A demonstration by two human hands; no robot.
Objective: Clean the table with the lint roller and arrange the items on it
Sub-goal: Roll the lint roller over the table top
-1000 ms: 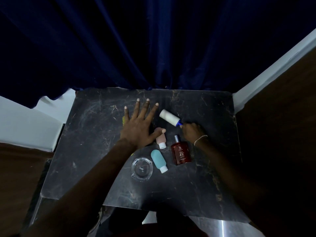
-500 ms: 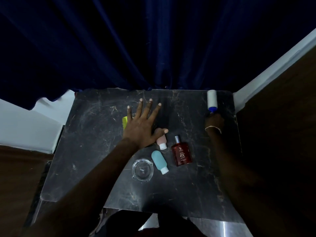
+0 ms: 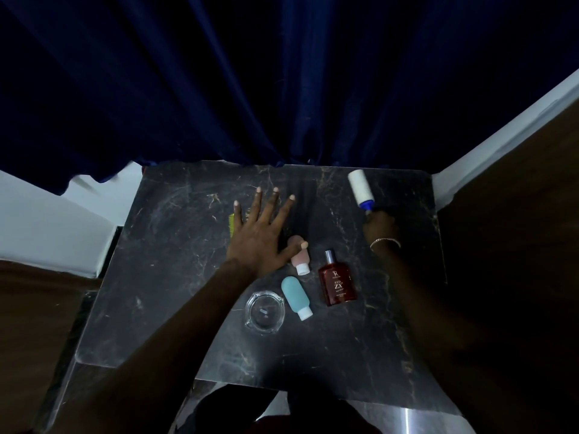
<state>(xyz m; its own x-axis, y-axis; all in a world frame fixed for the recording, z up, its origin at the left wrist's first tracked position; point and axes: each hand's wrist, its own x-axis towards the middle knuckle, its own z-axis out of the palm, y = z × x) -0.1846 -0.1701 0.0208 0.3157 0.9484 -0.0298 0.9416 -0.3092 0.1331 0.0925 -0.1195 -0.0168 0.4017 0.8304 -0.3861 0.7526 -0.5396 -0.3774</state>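
Note:
My right hand grips the blue handle of the white lint roller, whose roll lies on the dark marble table near its far right corner. My left hand rests flat with fingers spread at the table's middle, over a yellow-green comb that shows only at its left edge. Its thumb touches a pink bottle. Nearer to me lie a teal bottle, a red perfume bottle and a glass ashtray.
A dark blue curtain hangs right behind the table's far edge. White wall stands to the left and a brown wooden panel close on the right.
My right hand swept the lint roller from the table's middle out to the far right corner, then drew it slightly left. My left hand stayed flat in place.

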